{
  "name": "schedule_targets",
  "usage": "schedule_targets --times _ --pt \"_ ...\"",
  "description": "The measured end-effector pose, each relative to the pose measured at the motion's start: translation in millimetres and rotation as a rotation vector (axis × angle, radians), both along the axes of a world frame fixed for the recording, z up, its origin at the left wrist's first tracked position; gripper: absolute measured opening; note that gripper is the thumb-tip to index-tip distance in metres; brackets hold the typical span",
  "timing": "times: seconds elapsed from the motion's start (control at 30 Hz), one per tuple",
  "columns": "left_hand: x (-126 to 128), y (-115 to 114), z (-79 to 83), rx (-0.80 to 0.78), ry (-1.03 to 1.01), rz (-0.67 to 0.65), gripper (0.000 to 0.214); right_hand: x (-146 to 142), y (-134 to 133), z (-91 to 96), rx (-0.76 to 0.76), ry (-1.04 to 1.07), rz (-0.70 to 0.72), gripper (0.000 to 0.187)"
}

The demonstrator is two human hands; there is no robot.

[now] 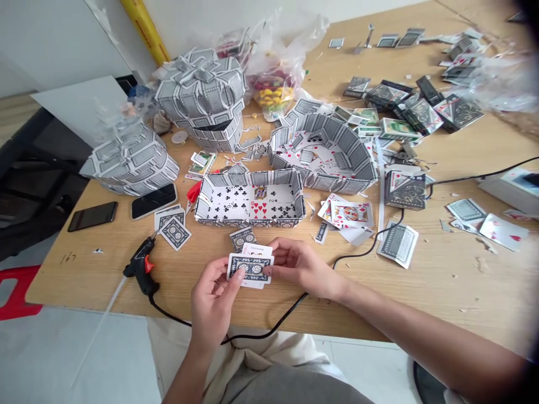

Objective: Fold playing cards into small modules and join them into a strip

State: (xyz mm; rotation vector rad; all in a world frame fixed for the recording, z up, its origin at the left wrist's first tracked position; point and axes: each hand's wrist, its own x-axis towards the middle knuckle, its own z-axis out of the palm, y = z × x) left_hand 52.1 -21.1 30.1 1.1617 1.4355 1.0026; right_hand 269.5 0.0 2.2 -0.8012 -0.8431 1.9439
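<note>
My left fingers [238, 276] and right fingers [278, 273] pinch overlapping blue-backed cards [251, 268] above surface [442, 292]. Glue gun [142, 266] at 9. Rectangular tray [269, 223] at 12, larger tray [337, 182] at 1: walled, lidless. Bow-topped box [202, 90] at 11 looks finished. Loose cards [350, 213] at 2, apparently unused; work seems partway.

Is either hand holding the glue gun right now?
No: the glue gun lies on the table, while the left hand and right hand hold playing cards.
</note>
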Motion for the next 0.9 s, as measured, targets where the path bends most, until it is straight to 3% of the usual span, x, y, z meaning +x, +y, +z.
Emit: schedule_targets --times 0.23,0.33,0.47,0.57,0.77,0.9 --pt "3.1 -2.2 6.6 0.092 0.100 0.003 0.025 -0.5 -0.9 -2.6 0.012 -0.023 0.009 0.036" --pt "-8.7 -1.7 11.4 0.371 0.307 -0.083 0.007 2.0 -0.4 2.1 0.023 -0.037 -0.024 0.036" --pt "-21.9 -0.3 12.9 0.893 0.579 -0.315 0.034 6.0 0.8 13.0 -0.076 0.076 0.007 0.045" --pt "-19.0 -1.3 8.8 1.050 0.724 -0.389 0.036 5.0 1.0 16.4 -0.176 0.147 0.100 0.050" --pt "-9.5 -5.0 2.9 0.984 0.765 -0.392 0.036 0.0 2.9 7.5 -0.179 0.018 0.057 0.041" --pt "-7.9 -8.8 4.5 0.674 0.534 -0.259 0.033 0.1 2.7 1.7 -0.149 -0.020 0.011 0.040"
